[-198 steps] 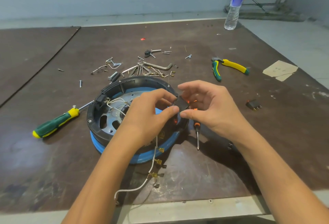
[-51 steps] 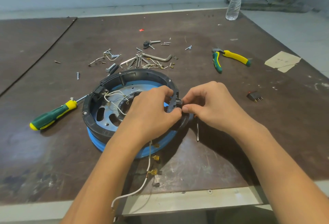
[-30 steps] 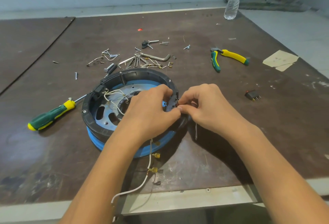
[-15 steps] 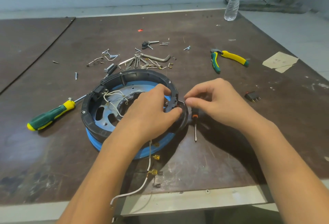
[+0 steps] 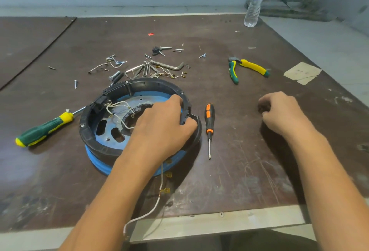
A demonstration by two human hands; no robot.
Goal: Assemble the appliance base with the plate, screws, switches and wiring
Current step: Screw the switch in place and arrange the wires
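Switch fitting: left hand [image 5: 161, 129] grips the base [image 5: 84, 131] rim, right hand [image 5: 283, 113] pinches 1 dark switch [image 5: 263, 107] (partly hidden), which next needs seating in that rim.

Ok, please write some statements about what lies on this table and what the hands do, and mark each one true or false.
1. The left hand grips the rim of the round base. True.
2. The small orange screwdriver lies inside the base. False: it lies on the table, right of the base.
3. The right hand holds the pliers. False: the pliers lie on the table beyond it; its fingers curl on a small dark part.
4. A water bottle stands upright at the far side. True.
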